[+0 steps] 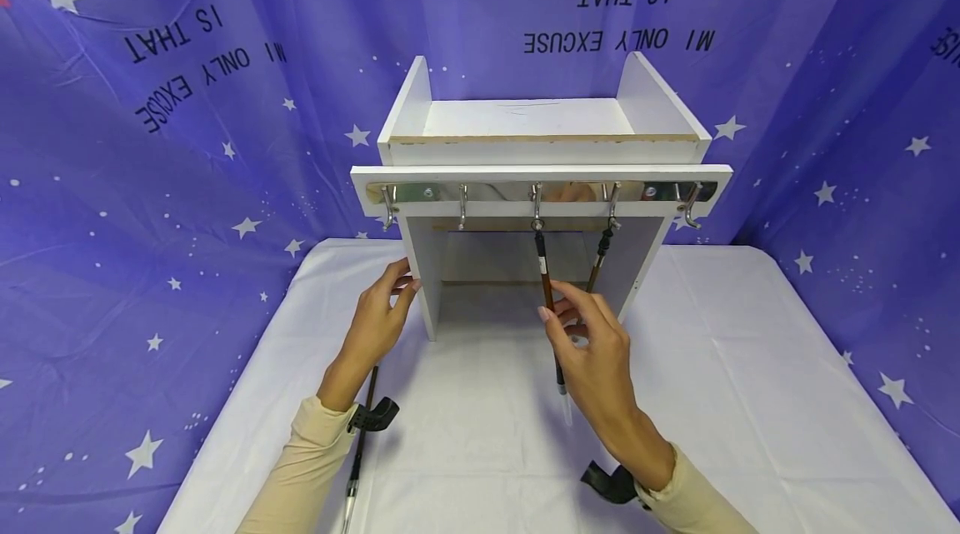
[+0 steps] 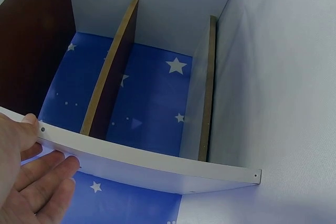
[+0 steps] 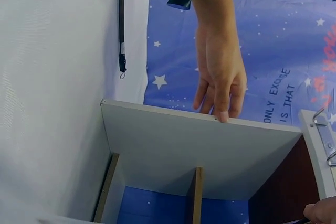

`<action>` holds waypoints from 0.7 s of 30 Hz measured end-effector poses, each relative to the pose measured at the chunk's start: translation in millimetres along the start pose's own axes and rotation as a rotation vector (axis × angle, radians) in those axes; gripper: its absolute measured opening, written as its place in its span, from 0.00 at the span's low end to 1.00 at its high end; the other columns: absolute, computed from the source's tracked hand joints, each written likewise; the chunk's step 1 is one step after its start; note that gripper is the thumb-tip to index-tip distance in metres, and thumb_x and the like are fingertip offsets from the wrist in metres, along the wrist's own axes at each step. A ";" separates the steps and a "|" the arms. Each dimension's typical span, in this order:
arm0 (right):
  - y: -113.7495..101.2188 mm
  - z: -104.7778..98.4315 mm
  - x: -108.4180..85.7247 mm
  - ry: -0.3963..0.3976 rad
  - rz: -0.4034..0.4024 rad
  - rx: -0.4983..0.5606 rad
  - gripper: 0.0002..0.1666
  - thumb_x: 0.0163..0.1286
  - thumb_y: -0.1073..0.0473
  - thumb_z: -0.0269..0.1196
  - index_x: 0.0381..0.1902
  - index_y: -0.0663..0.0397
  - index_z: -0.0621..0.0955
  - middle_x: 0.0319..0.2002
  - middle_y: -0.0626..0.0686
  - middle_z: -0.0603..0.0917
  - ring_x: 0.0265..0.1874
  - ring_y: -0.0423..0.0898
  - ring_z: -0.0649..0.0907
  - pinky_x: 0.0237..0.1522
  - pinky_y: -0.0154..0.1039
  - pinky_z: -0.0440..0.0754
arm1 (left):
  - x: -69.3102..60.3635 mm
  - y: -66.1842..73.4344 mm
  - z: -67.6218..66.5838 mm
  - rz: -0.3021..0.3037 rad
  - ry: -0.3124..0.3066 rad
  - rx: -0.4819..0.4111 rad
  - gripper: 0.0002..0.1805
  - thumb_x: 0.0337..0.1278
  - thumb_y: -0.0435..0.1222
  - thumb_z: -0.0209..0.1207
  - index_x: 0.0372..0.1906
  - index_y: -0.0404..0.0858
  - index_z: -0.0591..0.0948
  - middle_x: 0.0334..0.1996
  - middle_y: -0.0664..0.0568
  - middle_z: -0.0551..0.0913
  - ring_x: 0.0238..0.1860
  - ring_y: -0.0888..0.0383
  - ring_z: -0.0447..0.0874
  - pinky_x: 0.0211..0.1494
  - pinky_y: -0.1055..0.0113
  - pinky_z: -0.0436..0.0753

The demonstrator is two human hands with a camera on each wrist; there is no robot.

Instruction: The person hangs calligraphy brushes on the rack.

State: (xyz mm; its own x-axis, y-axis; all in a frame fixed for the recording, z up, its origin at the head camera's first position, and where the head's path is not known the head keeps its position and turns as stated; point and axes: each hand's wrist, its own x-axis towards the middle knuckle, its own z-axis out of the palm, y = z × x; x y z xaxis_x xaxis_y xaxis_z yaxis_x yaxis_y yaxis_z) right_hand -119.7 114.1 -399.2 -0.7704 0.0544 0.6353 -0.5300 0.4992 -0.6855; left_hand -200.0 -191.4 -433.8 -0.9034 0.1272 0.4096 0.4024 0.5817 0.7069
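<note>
My right hand (image 1: 596, 351) pinches a slim calligraphy brush (image 1: 542, 255) with a brown and black handle and a clear tip. Its top is at the middle hook of the rack (image 1: 487, 192). Behind that hand a second similar brush (image 1: 602, 244) hangs from the neighbouring hook, its lower part hidden. The left hand (image 1: 378, 317) touches the side panel of the white shelf unit (image 1: 422, 284), thumb on the front edge and relaxed fingers along the outer face, as the left wrist view also shows. A third brush (image 1: 360, 451) lies on the table, partly under the left forearm.
The white shelf unit's upper tray (image 1: 525, 119) rises behind the hook rack. Inside, the left wrist view shows cross boards (image 2: 113, 66). A white cloth covers the table (image 1: 750, 367). Purple star-printed curtains (image 1: 187, 209) surround it.
</note>
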 end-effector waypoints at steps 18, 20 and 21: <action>18.3 17.0 0.2 0.006 -0.003 0.012 0.24 0.71 0.65 0.72 0.63 0.54 0.82 0.43 0.53 0.84 0.40 0.45 0.87 0.42 0.30 0.88 | -0.6 -0.2 1.4 -0.021 0.002 -0.003 0.23 0.82 0.41 0.55 0.72 0.38 0.74 0.63 0.38 0.83 0.59 0.40 0.87 0.62 0.43 0.84; 19.0 19.4 0.7 0.010 -0.005 0.021 0.24 0.71 0.65 0.72 0.63 0.54 0.82 0.44 0.53 0.84 0.40 0.45 0.87 0.41 0.36 0.89 | -1.0 -0.3 1.5 -0.022 0.002 -0.003 0.23 0.82 0.41 0.55 0.72 0.38 0.74 0.63 0.38 0.83 0.59 0.40 0.87 0.63 0.43 0.83; 19.2 20.6 1.0 0.011 -0.008 0.027 0.24 0.71 0.65 0.72 0.63 0.54 0.81 0.44 0.53 0.84 0.41 0.45 0.87 0.41 0.40 0.90 | -1.1 0.3 1.1 -0.023 0.003 -0.005 0.23 0.82 0.41 0.56 0.72 0.39 0.74 0.63 0.38 0.83 0.59 0.41 0.87 0.63 0.43 0.83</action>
State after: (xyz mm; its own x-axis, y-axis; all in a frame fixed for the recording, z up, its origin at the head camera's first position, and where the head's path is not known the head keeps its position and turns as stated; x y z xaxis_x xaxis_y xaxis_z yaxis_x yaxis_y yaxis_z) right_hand -138.0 106.0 -419.0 -0.7625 0.0602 0.6442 -0.5452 0.4764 -0.6898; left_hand -199.2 -190.5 -434.7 -0.9120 0.1118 0.3946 0.3822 0.5804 0.7190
